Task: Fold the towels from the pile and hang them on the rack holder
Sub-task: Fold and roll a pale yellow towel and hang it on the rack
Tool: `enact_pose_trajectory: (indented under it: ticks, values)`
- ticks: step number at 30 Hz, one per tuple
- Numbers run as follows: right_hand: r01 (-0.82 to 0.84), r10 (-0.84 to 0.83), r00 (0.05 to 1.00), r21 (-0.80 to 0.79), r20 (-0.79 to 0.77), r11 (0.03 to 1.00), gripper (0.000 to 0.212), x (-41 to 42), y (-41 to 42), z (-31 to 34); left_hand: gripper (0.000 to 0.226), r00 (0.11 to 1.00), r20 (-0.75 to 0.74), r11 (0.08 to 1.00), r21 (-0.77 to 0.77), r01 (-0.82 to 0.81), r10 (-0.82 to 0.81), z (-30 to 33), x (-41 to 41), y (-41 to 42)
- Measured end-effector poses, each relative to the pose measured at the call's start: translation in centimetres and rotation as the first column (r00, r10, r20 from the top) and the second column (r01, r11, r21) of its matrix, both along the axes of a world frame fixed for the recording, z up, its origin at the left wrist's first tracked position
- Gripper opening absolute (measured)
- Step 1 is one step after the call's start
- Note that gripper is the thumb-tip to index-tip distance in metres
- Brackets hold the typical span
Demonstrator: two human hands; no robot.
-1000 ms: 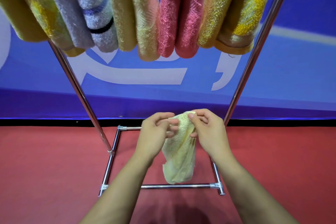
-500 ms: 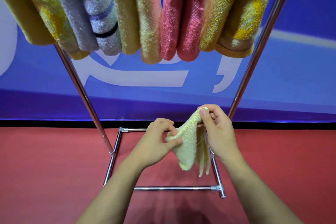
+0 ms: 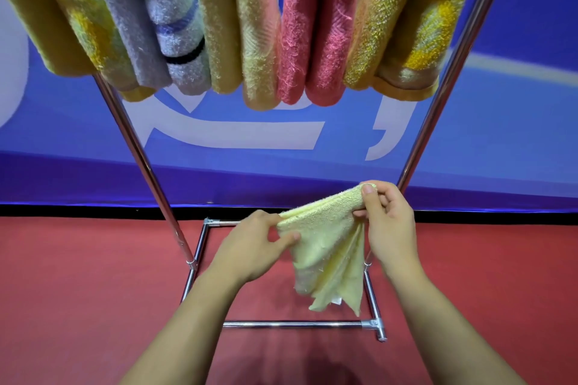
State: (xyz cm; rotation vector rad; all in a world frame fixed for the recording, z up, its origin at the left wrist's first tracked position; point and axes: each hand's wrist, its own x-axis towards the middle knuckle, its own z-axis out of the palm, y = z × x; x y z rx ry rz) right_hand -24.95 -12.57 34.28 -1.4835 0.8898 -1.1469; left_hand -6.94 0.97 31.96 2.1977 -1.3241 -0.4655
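You are well into the job: a full row of folded towels (image 3: 237, 25) is already hanging side by side over the top of the rack (image 3: 438, 103), yellow, grey, striped, peach and pink ones crowding each other from one chrome upright to the other. One more is in your grip now, a pale yellow towel (image 3: 328, 247), held in the air below that row and above the rack's base frame. Your left hand (image 3: 250, 247) is pinching its nearer upper edge between thumb and fingers, and your right hand (image 3: 391, 228) is pinching the farther, higher corner, so the top edge is running taut between them while the rest is drooping in loose, uneven pleats. By that look the fold is not finished, and hanging is still ahead; finding a gap up there may be tight. The pile is lying outside the view, so you cannot tell how many towels are left. Under you the red floor (image 3: 78, 291) is lying flat and bare around the rack's feet, and behind it a blue banner (image 3: 62, 134) with large white shapes is closing off the room.
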Motion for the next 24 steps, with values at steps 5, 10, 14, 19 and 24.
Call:
enact_pose_trajectory:
  ticks: [5,10,14,19,24]
  values:
    - [0.053,-0.052,0.993,0.003,-0.104,0.999,0.013,0.1,0.0,-0.9,0.052,0.967,0.192,0.986,-0.039,-0.160,0.165,1.2,-0.2,0.1]
    - [0.064,-0.060,0.993,0.035,-0.099,0.997,0.013,0.2,-0.1,-1.2,0.050,0.973,0.069,0.965,-0.162,-0.207,0.220,0.8,0.0,-0.2]
    - [0.055,-0.051,0.994,0.039,-0.100,0.998,0.015,0.6,-0.1,-1.5,0.029,0.955,-0.148,0.901,-0.320,-0.292,0.257,0.7,0.4,-0.3]
    - [0.056,-0.053,0.998,0.079,-0.033,0.995,0.013,0.7,-0.3,-1.5,0.021,0.924,-0.319,0.837,-0.428,-0.341,0.213,1.1,0.2,-0.1]
    - [0.038,-0.036,0.999,0.093,-0.023,0.995,0.011,0.5,-0.8,-1.6,0.021,0.907,-0.406,0.861,-0.416,-0.294,0.114,0.9,0.8,-0.1]
